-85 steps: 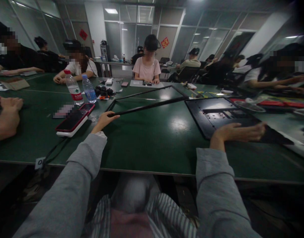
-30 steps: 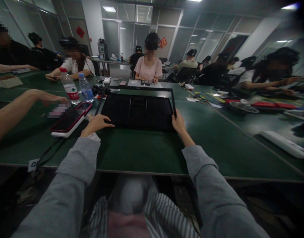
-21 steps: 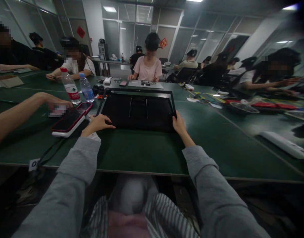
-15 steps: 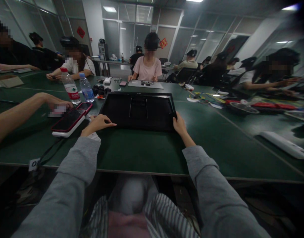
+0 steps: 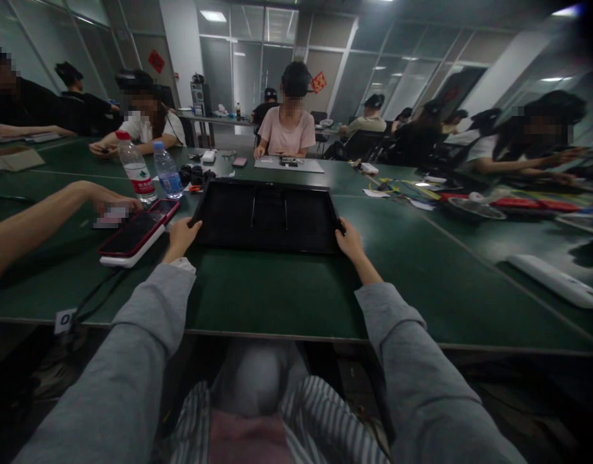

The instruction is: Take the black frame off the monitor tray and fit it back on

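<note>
Flat on the green table (image 5: pixel 267 293) in front of me lies a black rectangular tray (image 5: pixel 229 219) with a raised rim. Two thin shiny bars and a faint loop shape show in its dark middle; what they are I cannot make out. My left hand (image 5: pixel 182 237) is closed on the tray's left edge, thumb on top. On the opposite edge, my right hand (image 5: pixel 349 238) grips near the front right corner, the thumb over the rim. The undersides of the fingers are hidden at both sides.
A phone in a red case (image 5: pixel 136 233) rests on a white device (image 5: pixel 132 256) at my left, beside another person's arm (image 5: pixel 40 225). Two bottles (image 5: pixel 136 169) stand behind. Cables (image 5: pixel 398 190) and a white bar-shaped object (image 5: pixel 555 280) lie right. Another person (image 5: pixel 287 129) sits opposite.
My left hand has moved from the front left corner, fingers stretched, back to the left edge and closed on it. The right hand stays on its edge; the tray has barely shifted.
</note>
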Tool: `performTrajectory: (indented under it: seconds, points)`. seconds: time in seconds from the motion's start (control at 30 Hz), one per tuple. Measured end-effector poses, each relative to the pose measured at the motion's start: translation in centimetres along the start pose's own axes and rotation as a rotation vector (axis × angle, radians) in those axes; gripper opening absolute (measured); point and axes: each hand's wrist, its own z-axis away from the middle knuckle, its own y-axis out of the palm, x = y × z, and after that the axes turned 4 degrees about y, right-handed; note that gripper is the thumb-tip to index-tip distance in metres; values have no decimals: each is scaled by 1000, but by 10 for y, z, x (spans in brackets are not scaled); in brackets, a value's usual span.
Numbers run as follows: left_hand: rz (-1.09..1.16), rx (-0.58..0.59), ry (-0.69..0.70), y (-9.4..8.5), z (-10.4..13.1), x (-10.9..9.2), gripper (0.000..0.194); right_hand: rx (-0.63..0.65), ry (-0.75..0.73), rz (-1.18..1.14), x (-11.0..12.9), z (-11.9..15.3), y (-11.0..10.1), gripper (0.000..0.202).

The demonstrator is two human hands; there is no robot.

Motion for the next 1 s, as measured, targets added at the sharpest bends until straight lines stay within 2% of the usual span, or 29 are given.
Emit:
performTrajectory:
  seconds: [0.27, 0.47, 0.57, 0.73, 0.83, 1.0]
  points:
    - [-109, -17, 11, -5, 5, -7, 53, 25, -32, -70, -6, -7, -1, 63]
    - [-129, -23, 18, -1, 6, -6, 53, 11, -18, -114, -8, -7, -2, 66]
    - [-72, -20, 7, 1, 2, -3, 53, -11, 32, -146, -8, -6, -1, 67]
    - [148, -6, -29, 3, -4, 1, 47, -21, 100, -294, -10, -7, 1, 66]
    - [166, -24, 22, 4, -3, 0, 47, -32, 48, -230, -9, -6, 0, 59]
    - [34, -39, 30, 2, 3, -5, 48, -62, -35, -33, -9, -5, -4, 51]
